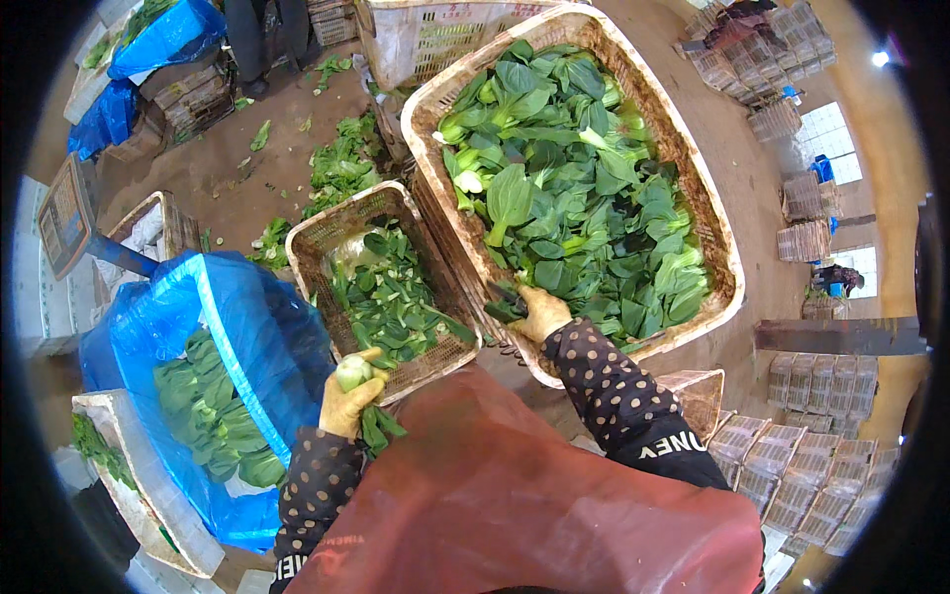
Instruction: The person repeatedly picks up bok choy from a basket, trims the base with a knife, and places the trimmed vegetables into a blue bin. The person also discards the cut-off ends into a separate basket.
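My left hand (343, 407), in a yellowish glove, grips a bok choy (354, 373) with its pale base up and its green leaves hanging below the fist. It is at the near end of a smaller plastic crate (382, 194) that holds loose trimmed leaves (390, 297). My right hand (543, 313), gloved alike, is over the near left rim of a large plastic crate (701, 174). It is closed around a dark, narrow tool (508, 295), apparently a knife, partly hidden by the fingers and leaves. Many bok choy (571, 171) fill the large crate.
At left, a blue plastic liner (256, 312) surrounds neatly laid bok choy (211, 416). A scale display (63, 215) stands behind it. Discarded leaves (345, 163) litter the floor beyond the small crate. Stacked crates (801, 468) stand at right. Another person's legs (267, 37) show at top left.
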The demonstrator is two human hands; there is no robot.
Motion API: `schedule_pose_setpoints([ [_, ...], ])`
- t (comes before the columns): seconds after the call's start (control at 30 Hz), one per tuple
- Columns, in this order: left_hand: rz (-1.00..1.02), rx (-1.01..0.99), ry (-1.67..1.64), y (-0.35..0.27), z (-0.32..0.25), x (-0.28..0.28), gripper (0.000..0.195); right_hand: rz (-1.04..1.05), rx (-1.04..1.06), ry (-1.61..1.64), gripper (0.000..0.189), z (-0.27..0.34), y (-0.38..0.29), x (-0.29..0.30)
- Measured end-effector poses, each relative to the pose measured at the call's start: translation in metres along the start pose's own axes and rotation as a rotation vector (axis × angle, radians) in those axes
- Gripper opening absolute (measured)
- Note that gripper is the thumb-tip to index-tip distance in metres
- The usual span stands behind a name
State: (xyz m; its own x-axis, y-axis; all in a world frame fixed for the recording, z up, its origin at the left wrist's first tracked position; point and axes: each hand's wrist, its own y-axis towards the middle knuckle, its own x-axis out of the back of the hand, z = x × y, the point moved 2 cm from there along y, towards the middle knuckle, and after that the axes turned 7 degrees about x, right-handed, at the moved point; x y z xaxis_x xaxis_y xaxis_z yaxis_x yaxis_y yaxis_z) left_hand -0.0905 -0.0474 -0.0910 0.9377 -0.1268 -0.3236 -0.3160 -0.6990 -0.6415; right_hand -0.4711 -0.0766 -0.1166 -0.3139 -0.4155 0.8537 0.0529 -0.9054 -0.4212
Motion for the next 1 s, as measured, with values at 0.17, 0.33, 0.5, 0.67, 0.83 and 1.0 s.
schedule_pose_setpoints([
  [0.17, 0.327, -0.076, -0.101, 0.019, -0.006, -0.038, 0.065, -0.266, 0.040, 0.444, 0.042, -0.022, -0.032, 0.032],
  [0.33, 0.740, -0.067, -0.265, 0.026, -0.024, -0.095, 0.084, -0.190, 0.241, 1.940, 0.069, 0.031, -0.066, 0.064],
  [0.5, 0.671, -0.349, -0.226, 0.010, -0.060, -0.115, 0.086, 0.387, 0.429, 2.411, 0.062, 0.095, -0.056, 0.044],
  [0.67, 0.148, -0.949, 0.641, -0.039, -0.096, -0.076, 0.057, -0.188, 0.396, 0.675, 0.051, 0.057, -0.056, 0.096],
  [0.83, 0.437, -0.467, 0.644, -0.084, -0.075, -0.062, 0.052, -0.191, 0.697, -0.076, 0.024, 0.094, -0.086, 0.110],
  [1.0, 0.559, -0.542, 0.559, -0.102, -0.050, -0.074, 0.044, -0.136, 0.850, -0.062, 0.015, 0.144, -0.130, 0.097],
])
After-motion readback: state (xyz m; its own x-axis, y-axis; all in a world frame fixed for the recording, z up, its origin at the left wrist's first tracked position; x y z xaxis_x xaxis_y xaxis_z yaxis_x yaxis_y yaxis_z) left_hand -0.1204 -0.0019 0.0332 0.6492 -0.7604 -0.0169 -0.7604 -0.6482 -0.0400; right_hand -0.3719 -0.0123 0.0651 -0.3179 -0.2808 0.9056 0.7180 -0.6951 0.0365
